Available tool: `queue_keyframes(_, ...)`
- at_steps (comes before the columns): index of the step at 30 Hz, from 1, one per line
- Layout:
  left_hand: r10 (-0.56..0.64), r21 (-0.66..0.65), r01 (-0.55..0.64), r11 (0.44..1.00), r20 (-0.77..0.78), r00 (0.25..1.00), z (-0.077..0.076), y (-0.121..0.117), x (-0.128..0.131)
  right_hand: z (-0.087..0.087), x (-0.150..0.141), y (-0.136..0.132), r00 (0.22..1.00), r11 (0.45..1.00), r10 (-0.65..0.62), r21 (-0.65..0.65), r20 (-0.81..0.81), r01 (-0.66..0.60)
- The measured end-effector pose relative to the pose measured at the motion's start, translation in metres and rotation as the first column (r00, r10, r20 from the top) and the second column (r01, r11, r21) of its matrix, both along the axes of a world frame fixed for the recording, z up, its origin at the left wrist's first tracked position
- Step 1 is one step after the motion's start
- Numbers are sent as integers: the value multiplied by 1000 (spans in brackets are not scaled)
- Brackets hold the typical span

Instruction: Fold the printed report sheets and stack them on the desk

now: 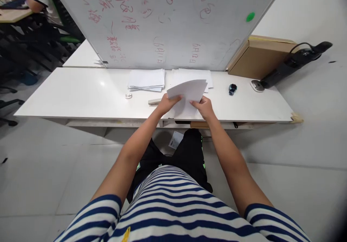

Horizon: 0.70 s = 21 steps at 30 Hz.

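Between my hands I hold a few sheets of white paper (187,90), tilted up and slightly curved above the table. My left hand (168,103) grips their left edge, thumb on top. My right hand (204,107) pinches the right edge, with the thumb on the near face. Just left of my left hand lies a light-coloured stapler-like object (154,102), partly hidden by the hand. Behind the held sheets rests a spread pile of paper (193,74). A neater stack of paper (146,79) lies to its left.
On the white table (67,94) are a small white object (128,95), a dark watch (232,89) and a computer mouse (257,86). A whiteboard (162,29) stands behind. At the right are a cardboard box (260,56) and a black cylindrical item (292,65). Another person (45,3) sits far left.
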State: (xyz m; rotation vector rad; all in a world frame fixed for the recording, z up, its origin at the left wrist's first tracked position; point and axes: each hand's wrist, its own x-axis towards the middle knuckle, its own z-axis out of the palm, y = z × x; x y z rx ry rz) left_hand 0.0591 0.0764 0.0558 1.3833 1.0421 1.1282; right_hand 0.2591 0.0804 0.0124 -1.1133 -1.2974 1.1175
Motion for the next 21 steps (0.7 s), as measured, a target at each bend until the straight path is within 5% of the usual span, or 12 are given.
queue_keyframes(4, 23, 30, -21, 999, -71, 997, -17, -2, 2, -14, -5, -9, 998, 998, -54, 17, -30, 54)
queue_keyframes(11, 41, 21, -38, 999, -125, 991, -20, -7, 4, -21, -7, -16, 979, 986, -165, 56, 121, 159)
queue_keyframes(17, 90, 136, -70, 988, -149, 985, -10, -9, 9, -10, -13, -24, 913, 934, -312, 259, 261, 245)
queue_keyframes(21, 86, 175, -65, 982, -114, 990, 3, -7, 7, 2, -13, -25, 916, 935, -310, 257, 253, 245)
